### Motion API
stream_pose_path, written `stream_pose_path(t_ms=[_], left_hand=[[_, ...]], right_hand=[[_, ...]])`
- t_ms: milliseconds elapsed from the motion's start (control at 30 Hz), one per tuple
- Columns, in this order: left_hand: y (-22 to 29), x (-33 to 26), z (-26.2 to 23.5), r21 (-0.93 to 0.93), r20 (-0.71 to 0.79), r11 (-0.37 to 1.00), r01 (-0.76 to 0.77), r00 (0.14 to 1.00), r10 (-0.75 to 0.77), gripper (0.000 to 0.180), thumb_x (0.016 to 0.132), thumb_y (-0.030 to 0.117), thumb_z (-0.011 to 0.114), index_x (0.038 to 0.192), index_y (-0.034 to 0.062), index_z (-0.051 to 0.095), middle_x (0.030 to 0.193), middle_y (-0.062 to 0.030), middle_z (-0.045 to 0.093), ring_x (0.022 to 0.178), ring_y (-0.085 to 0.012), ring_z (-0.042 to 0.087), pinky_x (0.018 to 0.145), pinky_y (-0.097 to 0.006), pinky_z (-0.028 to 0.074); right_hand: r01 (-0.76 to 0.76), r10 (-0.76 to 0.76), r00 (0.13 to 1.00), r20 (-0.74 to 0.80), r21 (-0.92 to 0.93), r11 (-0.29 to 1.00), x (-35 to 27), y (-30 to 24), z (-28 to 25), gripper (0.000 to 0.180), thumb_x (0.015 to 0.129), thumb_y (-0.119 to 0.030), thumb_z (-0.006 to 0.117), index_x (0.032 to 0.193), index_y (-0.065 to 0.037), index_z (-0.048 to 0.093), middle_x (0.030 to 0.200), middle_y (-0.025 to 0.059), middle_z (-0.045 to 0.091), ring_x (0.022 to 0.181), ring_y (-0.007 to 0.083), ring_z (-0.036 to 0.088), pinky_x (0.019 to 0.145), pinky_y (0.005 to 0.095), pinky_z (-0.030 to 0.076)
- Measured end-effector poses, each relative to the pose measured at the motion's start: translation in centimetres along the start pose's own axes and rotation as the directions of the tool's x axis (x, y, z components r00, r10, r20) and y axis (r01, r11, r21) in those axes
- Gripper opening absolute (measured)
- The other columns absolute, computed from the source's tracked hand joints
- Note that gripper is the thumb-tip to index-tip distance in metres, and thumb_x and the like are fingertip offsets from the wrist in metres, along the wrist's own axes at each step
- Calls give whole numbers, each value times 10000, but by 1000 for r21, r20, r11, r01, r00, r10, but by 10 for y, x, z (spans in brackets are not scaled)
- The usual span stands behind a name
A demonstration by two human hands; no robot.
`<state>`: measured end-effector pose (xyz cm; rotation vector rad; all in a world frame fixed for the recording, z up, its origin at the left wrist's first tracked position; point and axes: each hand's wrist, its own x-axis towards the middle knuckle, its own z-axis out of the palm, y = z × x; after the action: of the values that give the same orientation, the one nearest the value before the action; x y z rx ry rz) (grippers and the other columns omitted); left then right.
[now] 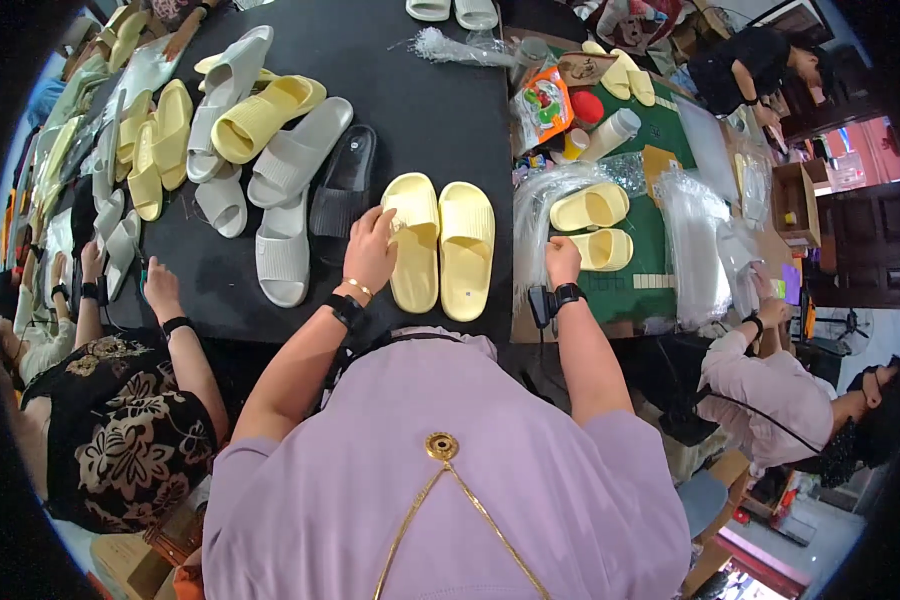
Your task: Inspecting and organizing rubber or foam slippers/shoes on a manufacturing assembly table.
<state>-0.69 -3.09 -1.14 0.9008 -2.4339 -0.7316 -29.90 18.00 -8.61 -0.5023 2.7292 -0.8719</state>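
Observation:
A pair of pale yellow slide slippers lies side by side before me on the black table, toes away from me. My left hand (370, 248) is closed at the strap edge of the left yellow slipper (410, 270); the strap partly hides the fingertips. The right yellow slipper (466, 260) lies untouched. To the right, my right hand (562, 260) is closed at the edge of a stack of clear plastic bags (538, 215), next to another yellow pair (592, 207) on a green mat. Its fingers are partly hidden.
Grey, yellow and black slippers (300, 155) cover the black table (420, 100) on the left. More clear bags (697, 250), a white bottle (612, 133) and an orange pouch (544, 103) occupy the green mat (655, 285). Co-workers (120, 420) sit on both sides.

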Motion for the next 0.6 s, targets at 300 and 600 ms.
stream_pose_path(t_ms=[300,600], left_hand=[[-7,2,39,-103,-42,994,-32,999,28,412,700,1,567,1110,44,552,1137,-160,534,1057,-331,501,910,-400,432],[6,-18,28,-37,-41,999,39,998,-41,460,703,17,599,1153,83,530,1144,-129,511,1005,-313,515,849,-391,459]], right_hand=[[315,-321,943,89,-556,769,69,111,50,221,790,-141,516,731,-4,678,675,167,637,605,351,612,568,456,476],[201,-197,980,39,-197,959,68,76,55,199,701,-126,556,708,70,589,731,276,605,745,425,605,695,462,469]])
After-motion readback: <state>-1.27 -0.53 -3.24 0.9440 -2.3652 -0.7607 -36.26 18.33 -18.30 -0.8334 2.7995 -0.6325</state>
